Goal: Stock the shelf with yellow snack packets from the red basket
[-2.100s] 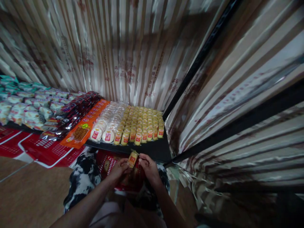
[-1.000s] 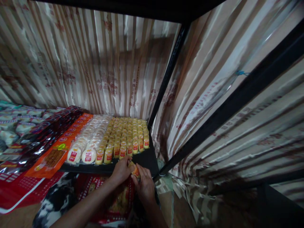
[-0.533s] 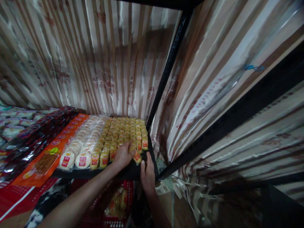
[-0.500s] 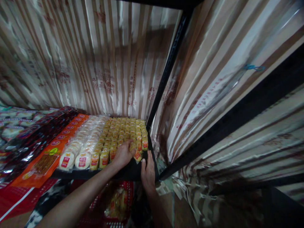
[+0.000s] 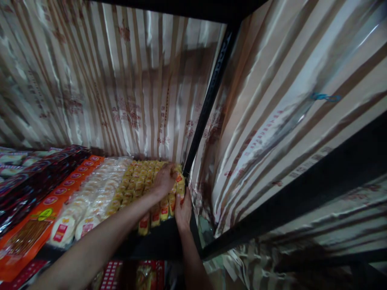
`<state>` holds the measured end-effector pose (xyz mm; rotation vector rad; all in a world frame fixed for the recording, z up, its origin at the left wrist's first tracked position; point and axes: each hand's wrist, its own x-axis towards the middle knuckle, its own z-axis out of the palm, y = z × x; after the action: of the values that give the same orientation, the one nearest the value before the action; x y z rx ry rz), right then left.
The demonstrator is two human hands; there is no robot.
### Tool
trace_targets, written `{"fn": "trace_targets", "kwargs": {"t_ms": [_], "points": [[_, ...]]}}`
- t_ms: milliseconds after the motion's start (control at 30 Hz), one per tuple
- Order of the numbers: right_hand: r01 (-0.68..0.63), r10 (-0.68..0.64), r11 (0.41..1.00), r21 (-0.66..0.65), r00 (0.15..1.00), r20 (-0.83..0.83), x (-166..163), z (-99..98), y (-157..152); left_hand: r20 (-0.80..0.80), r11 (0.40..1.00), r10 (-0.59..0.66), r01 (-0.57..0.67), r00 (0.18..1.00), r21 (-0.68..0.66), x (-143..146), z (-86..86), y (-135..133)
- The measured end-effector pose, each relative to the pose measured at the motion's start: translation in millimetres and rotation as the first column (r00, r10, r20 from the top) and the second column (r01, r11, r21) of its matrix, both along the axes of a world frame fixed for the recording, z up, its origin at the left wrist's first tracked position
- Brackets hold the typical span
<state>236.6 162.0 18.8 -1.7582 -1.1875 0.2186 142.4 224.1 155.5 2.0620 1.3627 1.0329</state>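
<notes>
Small yellow wrapped cakes with red labels stand in tight rows on a dark shelf. My left hand reaches over the rows to the back right corner, its fingers closed on a yellow wrapped cake that sits above the others. At the right end of the rows is my right hand, fingers stretched upward against the outermost cakes and the thumb in front. Part of the rows is hidden by my left forearm.
Left of the cakes lie round white packaged crackers, an orange snack packet and dark shiny packets. A black post rises at the corner, before striped plastic sheeting. Below the shelf is a red basket.
My left hand has moved up and back with a cake, from the front edge to the rear right corner. My right hand has come closer alongside the rows. The view has shifted slightly.
</notes>
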Motion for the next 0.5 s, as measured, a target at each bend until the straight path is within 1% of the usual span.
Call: {"fn": "trace_targets", "kwargs": {"t_ms": [100, 200, 333, 400, 500], "points": [[-0.018, 0.018, 1.000, -0.021, 1.000, 0.022, -2, -2.2, 0, -0.023, 0.998, -0.023, 0.024, 0.999, 0.054, 18, 3.1, 19], [-0.015, 0.016, 1.000, -0.025, 0.999, 0.040, -3, -2.8, -1, -0.089, 0.995, -0.072, 0.077, 0.993, 0.061, 38, 1.7, 35], [-0.009, 0.009, 1.000, -0.015, 0.999, 0.041, -1, -6.3, -1, -0.249, 0.981, -0.156, 0.180, 0.956, 0.074, 59, -8.7, 51], [0.000, 0.000, 1.000, 0.000, 0.999, 0.041, -1, -9.2, 0, -0.331, 0.976, -0.176, 0.207, 0.927, 0.061, 65, -15.8, 58], [0.014, -0.014, 1.000, 0.017, 0.999, 0.038, -1, -12.0, 0, -0.386, 0.974, -0.197, 0.225, 0.901, 0.028, 69, -26.1, 67]]}}
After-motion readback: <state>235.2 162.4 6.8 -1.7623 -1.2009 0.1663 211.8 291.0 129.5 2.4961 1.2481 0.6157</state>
